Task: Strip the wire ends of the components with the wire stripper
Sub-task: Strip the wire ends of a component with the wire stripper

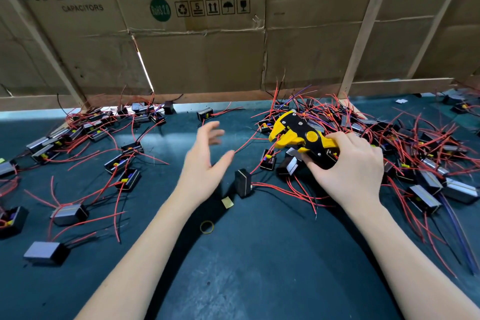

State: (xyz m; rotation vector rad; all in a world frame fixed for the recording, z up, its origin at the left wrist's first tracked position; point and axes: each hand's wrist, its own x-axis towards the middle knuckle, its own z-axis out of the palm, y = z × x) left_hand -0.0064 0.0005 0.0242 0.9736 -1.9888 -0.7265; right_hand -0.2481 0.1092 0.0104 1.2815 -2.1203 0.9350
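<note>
Wire stripper [301,135]: gripped by right hand [348,166], nose pointing left. Left hand [205,161]: released, fingers spread, holding nothing. Red wire [246,143]: runs from left thumb tip up-right toward the stripper nose; left hand nearer its free end

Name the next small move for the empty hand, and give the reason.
Probably pinch the red wire lying just past the open left hand and feed its end into the wire stripper, which the right hand holds with no wire in it.

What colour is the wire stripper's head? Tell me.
Yellow and black, seen in the head view: wire stripper, held by the right hand.
</note>
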